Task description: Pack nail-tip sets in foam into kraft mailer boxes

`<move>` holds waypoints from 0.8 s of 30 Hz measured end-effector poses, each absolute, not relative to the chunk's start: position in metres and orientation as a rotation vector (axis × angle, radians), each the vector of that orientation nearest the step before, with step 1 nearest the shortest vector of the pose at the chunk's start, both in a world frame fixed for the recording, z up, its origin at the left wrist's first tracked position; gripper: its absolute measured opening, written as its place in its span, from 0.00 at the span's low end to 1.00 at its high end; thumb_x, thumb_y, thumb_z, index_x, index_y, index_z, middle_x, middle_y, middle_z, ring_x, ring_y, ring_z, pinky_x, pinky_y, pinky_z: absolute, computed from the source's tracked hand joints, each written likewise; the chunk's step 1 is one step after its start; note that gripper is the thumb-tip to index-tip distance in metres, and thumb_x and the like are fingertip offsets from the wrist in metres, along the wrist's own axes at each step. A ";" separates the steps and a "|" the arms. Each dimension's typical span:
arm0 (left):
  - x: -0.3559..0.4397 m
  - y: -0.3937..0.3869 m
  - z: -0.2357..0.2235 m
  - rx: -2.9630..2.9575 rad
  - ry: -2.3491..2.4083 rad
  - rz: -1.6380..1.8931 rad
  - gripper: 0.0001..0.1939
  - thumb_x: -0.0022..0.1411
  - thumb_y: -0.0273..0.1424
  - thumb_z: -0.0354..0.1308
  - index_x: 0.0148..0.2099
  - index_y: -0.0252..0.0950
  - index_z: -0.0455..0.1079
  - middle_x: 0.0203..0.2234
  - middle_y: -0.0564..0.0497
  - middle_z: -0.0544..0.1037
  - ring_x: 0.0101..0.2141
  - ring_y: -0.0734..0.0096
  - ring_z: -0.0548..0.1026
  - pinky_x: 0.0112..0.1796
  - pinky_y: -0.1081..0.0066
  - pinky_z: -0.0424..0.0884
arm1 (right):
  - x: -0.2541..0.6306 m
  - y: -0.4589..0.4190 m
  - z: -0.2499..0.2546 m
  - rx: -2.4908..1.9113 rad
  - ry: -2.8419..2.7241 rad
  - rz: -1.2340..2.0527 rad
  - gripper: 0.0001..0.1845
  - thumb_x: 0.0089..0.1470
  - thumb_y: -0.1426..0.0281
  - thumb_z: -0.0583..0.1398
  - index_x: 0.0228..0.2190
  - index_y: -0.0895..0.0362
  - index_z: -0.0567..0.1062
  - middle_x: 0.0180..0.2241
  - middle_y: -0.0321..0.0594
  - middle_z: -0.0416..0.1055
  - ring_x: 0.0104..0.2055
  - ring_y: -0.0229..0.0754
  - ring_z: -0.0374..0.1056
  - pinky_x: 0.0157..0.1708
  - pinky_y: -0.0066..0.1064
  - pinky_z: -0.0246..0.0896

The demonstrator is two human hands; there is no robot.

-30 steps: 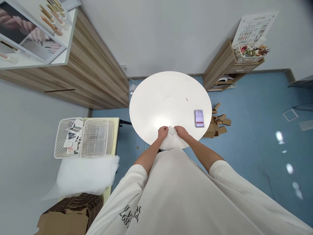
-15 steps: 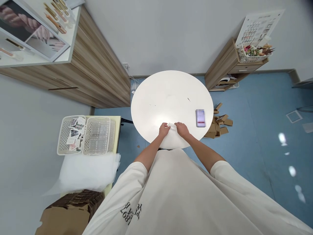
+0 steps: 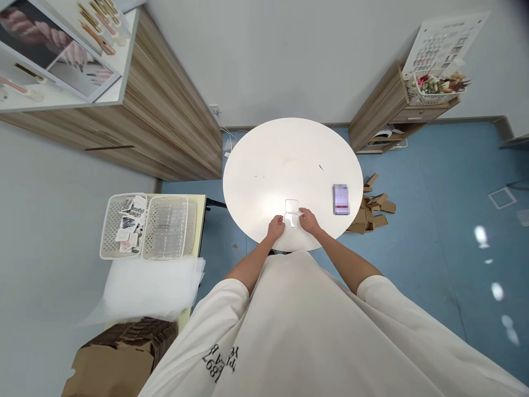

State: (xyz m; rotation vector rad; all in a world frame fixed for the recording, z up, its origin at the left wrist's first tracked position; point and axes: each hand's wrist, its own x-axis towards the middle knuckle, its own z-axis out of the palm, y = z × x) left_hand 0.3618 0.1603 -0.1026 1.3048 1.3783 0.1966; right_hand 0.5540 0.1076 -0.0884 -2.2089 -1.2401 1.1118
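Note:
A small clear plastic box lies unfolded on the white oval table, its lid laid back on the far side. My left hand has its fingers curled against the left edge of the near half. From the other side, my right hand pinches the right edge close to the hinge. Nothing can be made out inside the box. To the right of my right hand, a phone with a lit, blurred screen rests on the tabletop.
At left, a side table bears a white basket of small packets, a basket of clear boxes, translucent sheets and stacked cardboard. Small cardboard boxes lie on the floor at right. Wooden cabinets stand behind left.
The clear plastic box has been opened out flat, its lid swung away from me. My hands have moved slightly apart to either side of it.

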 end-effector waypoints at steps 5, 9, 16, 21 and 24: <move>0.358 0.148 -0.100 1.267 1.335 0.190 0.21 0.58 0.21 0.56 0.54 0.36 0.70 0.54 0.41 0.76 0.51 0.61 0.75 0.55 0.63 0.68 | 0.540 0.076 -0.093 -2.151 -1.112 1.223 0.25 0.61 0.74 0.52 0.58 0.56 0.71 0.56 0.44 0.72 0.54 0.43 0.70 0.56 0.36 0.65; 0.362 0.150 -0.095 1.257 1.284 0.168 0.22 0.59 0.22 0.54 0.56 0.37 0.70 0.58 0.43 0.73 0.56 0.60 0.73 0.57 0.61 0.67 | 0.538 0.075 -0.088 -2.120 -1.093 1.255 0.26 0.60 0.71 0.54 0.59 0.53 0.69 0.59 0.43 0.70 0.56 0.43 0.69 0.57 0.37 0.65; 0.366 0.160 -0.082 1.333 1.334 0.125 0.22 0.58 0.24 0.54 0.55 0.37 0.70 0.60 0.42 0.71 0.59 0.58 0.70 0.57 0.61 0.66 | 0.539 0.085 -0.071 -2.125 -1.129 1.284 0.28 0.60 0.69 0.56 0.62 0.54 0.67 0.63 0.48 0.65 0.59 0.47 0.68 0.58 0.40 0.65; 0.342 0.147 -0.063 1.394 1.376 0.180 0.18 0.60 0.25 0.55 0.53 0.36 0.72 0.58 0.41 0.72 0.56 0.58 0.73 0.56 0.61 0.68 | 0.543 0.053 -0.056 -2.083 -1.094 1.240 0.24 0.60 0.68 0.54 0.57 0.54 0.71 0.59 0.46 0.69 0.54 0.44 0.71 0.56 0.38 0.66; 0.322 0.140 -0.046 1.402 1.397 0.235 0.17 0.61 0.26 0.55 0.52 0.38 0.73 0.56 0.43 0.75 0.55 0.59 0.74 0.55 0.62 0.69 | 0.549 0.032 -0.050 -2.032 -1.070 1.234 0.22 0.59 0.67 0.54 0.54 0.52 0.74 0.58 0.43 0.70 0.52 0.43 0.72 0.56 0.40 0.67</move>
